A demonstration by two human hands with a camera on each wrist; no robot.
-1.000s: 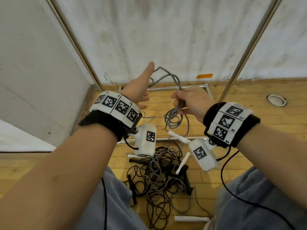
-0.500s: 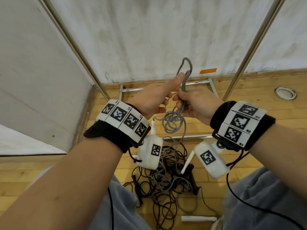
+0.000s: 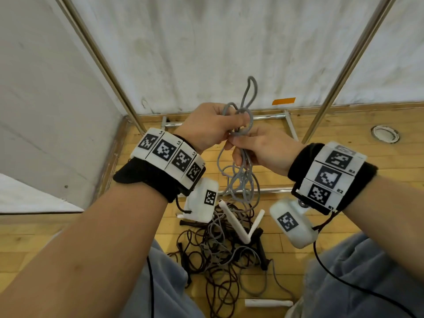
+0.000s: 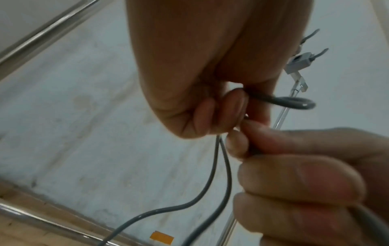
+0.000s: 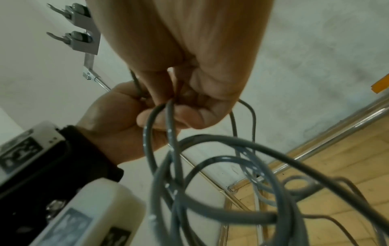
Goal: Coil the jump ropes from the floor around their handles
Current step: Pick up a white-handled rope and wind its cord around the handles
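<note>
**Working a grey loop up at chest height**

Pinching the grey jump rope (image 3: 249,125) with left hand (image 3: 207,127) fingers curled, right hand (image 3: 263,145) clenching the hanging coils at 5 o'clock. Looking light, springy, slick; better gripping near the white handles (image 3: 238,223) dangling below. Hiding the crossing inside both fists. Blurring into the floor tangle (image 3: 220,255) at 6 o'clock.

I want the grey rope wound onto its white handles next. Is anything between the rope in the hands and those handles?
Nothing solid. The grey rope hangs from both hands above the white handles, but these lie on a tangle of dark ropes.
</note>
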